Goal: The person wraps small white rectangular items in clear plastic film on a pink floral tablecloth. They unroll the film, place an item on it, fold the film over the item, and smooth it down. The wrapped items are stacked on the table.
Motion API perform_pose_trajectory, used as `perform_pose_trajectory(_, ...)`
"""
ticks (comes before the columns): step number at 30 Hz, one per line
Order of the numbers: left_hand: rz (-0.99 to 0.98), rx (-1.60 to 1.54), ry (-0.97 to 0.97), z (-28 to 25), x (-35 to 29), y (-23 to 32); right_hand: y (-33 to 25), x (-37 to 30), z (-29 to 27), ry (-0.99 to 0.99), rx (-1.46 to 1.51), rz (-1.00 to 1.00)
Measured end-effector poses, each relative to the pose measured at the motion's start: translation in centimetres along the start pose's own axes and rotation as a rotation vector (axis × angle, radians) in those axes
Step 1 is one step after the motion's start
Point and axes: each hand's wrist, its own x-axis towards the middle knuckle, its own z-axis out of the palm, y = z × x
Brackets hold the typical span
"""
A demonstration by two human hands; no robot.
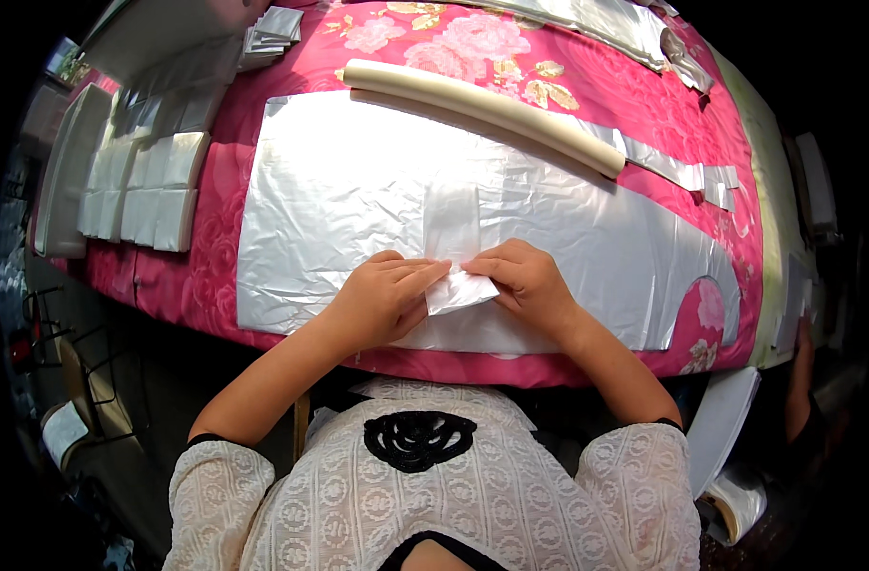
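A narrow folded strip of thin white plastic film [452, 221] lies in front of me, and its near end is turned up into a loose flap. My left hand [387, 297] pinches the left edge of this strip between thumb and fingers. From the other side, my right hand [524, 278] grips it too, with both sets of fingertips almost meeting. Beneath both hands spreads a large, wrinkled sheet of whitish plastic [320, 205], with a curved cut-out at its right end. Whether it is one layer or several I cannot tell.
A long cream tube [482, 109] lies across the sheet's far side. Neat stacks of folded white packets [158, 195] stand at left beside a pale tray [68, 181]. Pink floral cloth [215, 276] covers the table. Another person's hand [803, 347] shows at far right.
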Motion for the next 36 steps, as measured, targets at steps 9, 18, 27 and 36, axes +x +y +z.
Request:
perform_pose_trajectory(9, -0.784, -0.380, 0.159, -0.4, 3.6, 0.1, 0.8, 5.3, -1.7, -0.285, 0.336, 0.801)
perform_pose_trajectory(18, -0.304, 0.251, 0.237, 0.8, 3.7, 0.0, 0.9, 6.9, -2.3, -0.405, 0.307, 0.856)
perform_pose_trajectory(27, -0.309, 0.389, -0.036, 3.9, 3.9, -0.4, 1.5, 6.0, -1.6, -0.338, 0.260, 0.775)
perform_pose_trajectory(36, -0.320, 0.096, 0.229, 2.3, 1.5, 0.1, -1.4, 6.5, -2.8, -0.272, -0.583, 0.258)
